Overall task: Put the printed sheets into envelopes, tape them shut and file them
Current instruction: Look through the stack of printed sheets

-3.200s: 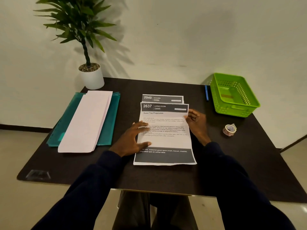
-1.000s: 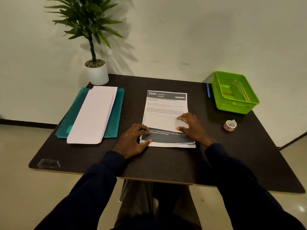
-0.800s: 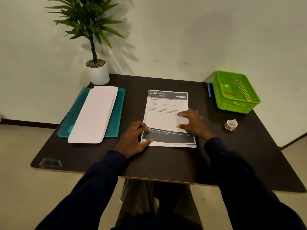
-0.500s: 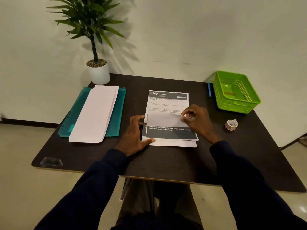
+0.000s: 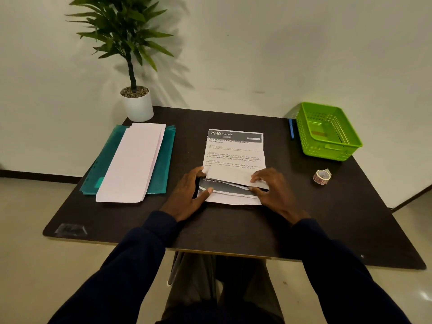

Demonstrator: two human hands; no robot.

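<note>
Left hand (image 5: 187, 195) pinches the left edge of the folded sheet (image 5: 233, 176) between fingers and thumb; right hand (image 5: 272, 190) pinches its right edge

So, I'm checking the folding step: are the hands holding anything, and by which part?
Both hold the partly folded white printed sheet: the left hand grips its left edge, and the right hand pinches its right edge.
</note>
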